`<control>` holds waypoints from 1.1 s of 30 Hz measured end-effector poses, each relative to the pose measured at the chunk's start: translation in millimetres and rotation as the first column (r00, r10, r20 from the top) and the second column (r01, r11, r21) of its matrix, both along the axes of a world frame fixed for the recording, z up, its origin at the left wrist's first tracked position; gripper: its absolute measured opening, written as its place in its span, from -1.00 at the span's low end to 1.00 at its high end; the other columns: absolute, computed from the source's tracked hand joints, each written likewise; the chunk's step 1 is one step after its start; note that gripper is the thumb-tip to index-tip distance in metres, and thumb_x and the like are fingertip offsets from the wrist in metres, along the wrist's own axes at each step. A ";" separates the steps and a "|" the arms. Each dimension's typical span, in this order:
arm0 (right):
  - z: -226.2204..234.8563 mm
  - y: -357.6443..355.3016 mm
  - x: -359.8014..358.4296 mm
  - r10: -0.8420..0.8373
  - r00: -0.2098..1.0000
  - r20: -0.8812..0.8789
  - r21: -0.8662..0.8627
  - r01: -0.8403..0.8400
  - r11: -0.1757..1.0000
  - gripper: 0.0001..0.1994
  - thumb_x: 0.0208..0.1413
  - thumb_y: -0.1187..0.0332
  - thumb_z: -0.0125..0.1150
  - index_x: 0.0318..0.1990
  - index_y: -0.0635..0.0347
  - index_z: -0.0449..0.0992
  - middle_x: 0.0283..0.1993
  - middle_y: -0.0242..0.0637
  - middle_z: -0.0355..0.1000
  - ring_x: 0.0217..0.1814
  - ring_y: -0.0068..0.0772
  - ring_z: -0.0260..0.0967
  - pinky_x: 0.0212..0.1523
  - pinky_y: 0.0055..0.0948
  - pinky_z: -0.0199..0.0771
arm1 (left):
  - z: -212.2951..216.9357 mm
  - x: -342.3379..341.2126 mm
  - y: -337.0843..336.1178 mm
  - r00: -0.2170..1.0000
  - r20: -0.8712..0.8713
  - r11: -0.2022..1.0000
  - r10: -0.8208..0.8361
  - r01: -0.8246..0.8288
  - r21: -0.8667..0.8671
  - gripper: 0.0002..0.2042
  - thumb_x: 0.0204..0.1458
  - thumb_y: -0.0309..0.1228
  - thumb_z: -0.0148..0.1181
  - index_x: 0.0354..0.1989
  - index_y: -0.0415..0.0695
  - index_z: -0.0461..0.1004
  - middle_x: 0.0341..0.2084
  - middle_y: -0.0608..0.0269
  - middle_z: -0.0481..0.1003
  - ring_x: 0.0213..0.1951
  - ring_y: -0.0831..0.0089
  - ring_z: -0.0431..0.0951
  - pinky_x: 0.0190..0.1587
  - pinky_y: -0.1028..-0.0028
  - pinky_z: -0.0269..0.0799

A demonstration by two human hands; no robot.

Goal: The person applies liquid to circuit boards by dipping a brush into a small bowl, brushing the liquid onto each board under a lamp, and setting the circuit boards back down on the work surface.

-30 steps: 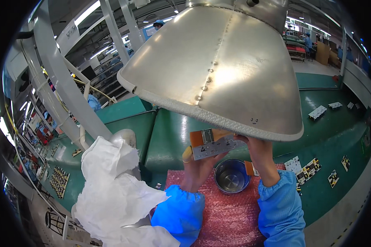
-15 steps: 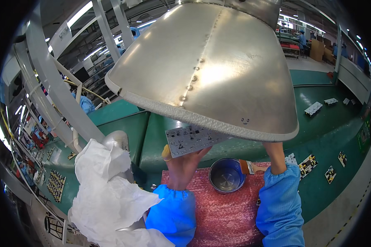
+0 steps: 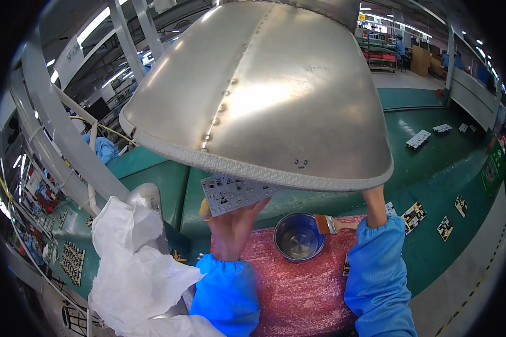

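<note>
In the head view, a grey circuit board (image 3: 233, 194) is held up just left of the centre of the frame, its right end hidden under the rim of a large metal hood (image 3: 264, 101). The board is gripped from below by the left hand (image 3: 233, 224), which is partly closed around it; a yellow finger cover (image 3: 205, 210) is worn on the thumb, at the board's left edge. The right hand (image 3: 373, 196) is mostly concealed behind the hood's lower right rim, only the wrist part being seen; how far it is opened, and whether anything is held, cannot be told.

Below the hood, near the centre, a dark blue bowl (image 3: 279, 238) is set on red bubble wrap (image 3: 298, 292). A brush (image 3: 333, 224) is laid with its orange bristles at the bowl's right rim and its wooden handle pointing right. Blue sleeves (image 3: 379, 275) are worn on both forearms. At the lower left, a crumpled white sheet (image 3: 132, 264) is draped. On the green bench (image 3: 427, 180), 3 yellow-and-black boards (image 3: 445, 228) are spread at the right, and 2 pale boards (image 3: 418, 139) are seen at the upper right.
</note>
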State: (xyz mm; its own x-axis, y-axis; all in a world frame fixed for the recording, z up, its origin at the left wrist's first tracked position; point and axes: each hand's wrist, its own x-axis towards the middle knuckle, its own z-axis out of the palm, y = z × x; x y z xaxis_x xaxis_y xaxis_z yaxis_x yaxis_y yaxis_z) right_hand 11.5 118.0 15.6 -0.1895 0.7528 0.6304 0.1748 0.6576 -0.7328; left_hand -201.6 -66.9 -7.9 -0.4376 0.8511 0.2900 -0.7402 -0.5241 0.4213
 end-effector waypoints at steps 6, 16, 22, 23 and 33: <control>-0.7 1.6 -7.4 -0.054 0.971 -0.233 0.111 0.082 0.991 -0.80 -0.06 0.52 0.17 -0.24 0.43 0.47 -0.34 -0.13 0.52 -0.25 -0.45 0.44 -0.22 -0.47 0.40 | -2.1 -5.7 3.1 0.995 0.077 0.998 -0.057 0.055 0.031 -0.15 -0.20 0.06 0.28 0.28 -0.03 0.10 0.26 -0.03 0.07 0.29 -0.12 0.01 0.30 -0.21 -0.14; 5.3 6.3 13.2 0.064 0.957 -0.285 -0.058 -0.084 0.995 -0.85 -0.01 0.52 0.13 -0.29 0.42 0.50 -0.40 -0.21 0.53 -0.33 -0.57 0.41 -0.30 -0.51 0.38 | -8.9 -8.7 1.6 0.984 0.148 0.994 -0.098 0.090 0.064 -0.15 -0.17 0.02 0.25 0.31 -0.03 0.05 0.27 -0.05 0.02 0.31 -0.12 -0.06 0.30 -0.23 -0.18; 3.1 20.2 16.6 -0.063 0.984 -0.167 -0.004 0.063 0.998 -0.87 0.01 0.51 0.13 -0.34 0.43 0.51 -0.44 -0.29 0.50 -0.38 -0.58 0.36 -0.35 -0.50 0.37 | -13.0 -12.9 3.0 0.990 0.108 0.994 -0.087 0.079 0.076 -0.17 -0.14 0.07 0.22 0.31 -0.03 0.06 0.27 -0.03 0.03 0.31 -0.11 -0.03 0.30 -0.22 -0.15; 7.2 18.5 18.8 -0.060 0.984 -0.166 -0.003 0.060 0.998 -0.87 0.01 0.51 0.13 -0.34 0.43 0.51 -0.44 -0.29 0.50 -0.38 -0.58 0.36 -0.35 -0.50 0.37 | -12.9 -12.0 4.0 0.991 0.109 0.994 -0.084 0.076 0.078 -0.17 -0.14 0.07 0.22 0.31 -0.03 0.06 0.27 -0.03 0.03 0.31 -0.11 -0.03 0.30 -0.22 -0.15; -46.7 -21.7 -46.8 0.229 0.947 -0.225 -0.002 -0.236 0.972 -0.77 0.10 0.53 0.07 -0.06 0.35 0.38 -0.16 -0.15 0.43 -0.14 -0.31 0.41 -0.15 -0.36 0.45 | -17.8 6.0 11.4 0.999 -0.036 1.000 -0.012 0.012 0.013 -0.17 -0.13 0.11 0.25 0.28 -0.05 0.10 0.25 0.07 0.13 0.28 0.00 0.09 0.32 -0.14 -0.08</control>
